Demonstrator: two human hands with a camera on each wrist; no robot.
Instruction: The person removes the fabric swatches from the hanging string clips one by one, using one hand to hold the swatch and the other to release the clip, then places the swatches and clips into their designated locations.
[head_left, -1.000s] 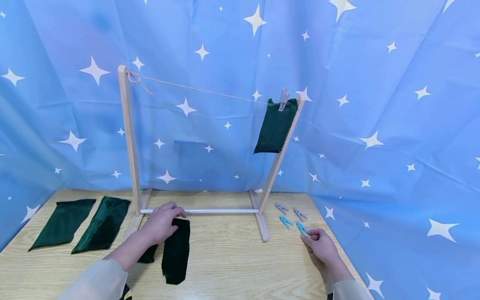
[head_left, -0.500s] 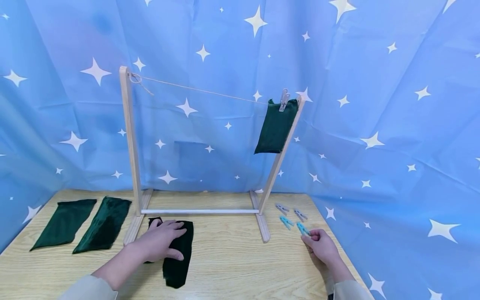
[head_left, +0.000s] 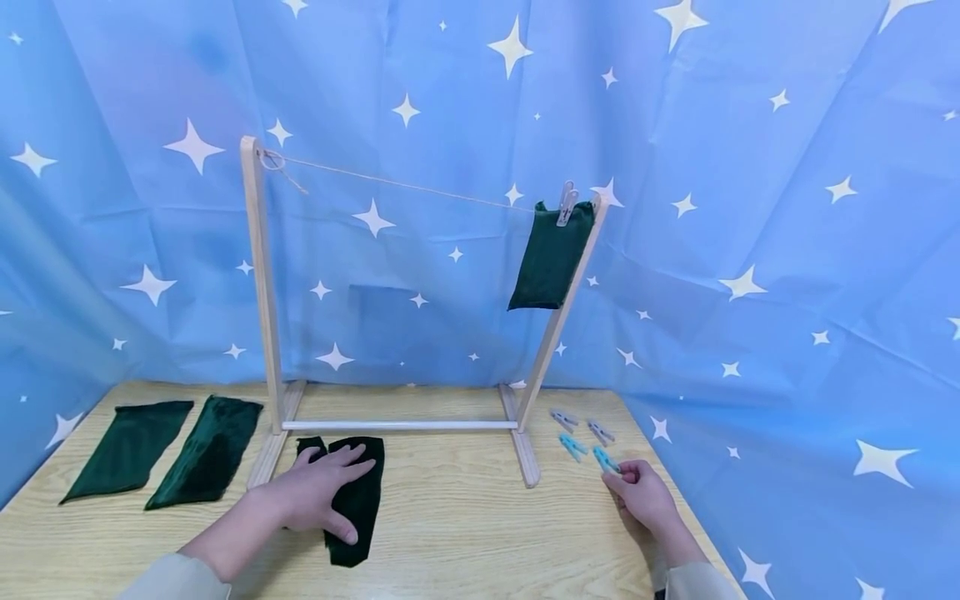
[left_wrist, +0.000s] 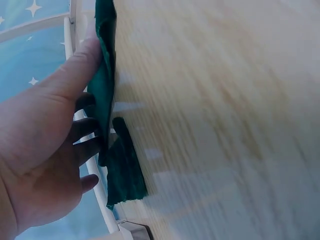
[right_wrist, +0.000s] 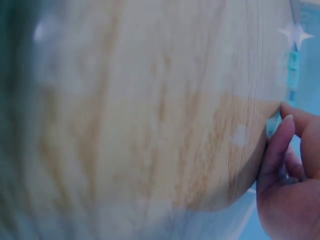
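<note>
My left hand rests with spread fingers on a dark green velvet cloth lying on the table. A second dark green cloth is mostly hidden beneath that hand. In the left wrist view the thumb touches one cloth, with the other cloth beyond the fingers. At the table's right side, my right hand pinches the near end of a light blue clothespin between thumb and fingers. The right wrist view shows that hand at its edge, fingertips by the blue clothespin.
A wooden stand carries a string line. One green cloth hangs there under a grey clothespin. Two flat green cloths lie at left. Another blue clothespin and two grey clothespins lie near the right hand.
My left hand has lowered from lifted fingers onto the cloth, its fingers spreading and sliding slightly nearer. The right hand stays at the blue clothespin.
</note>
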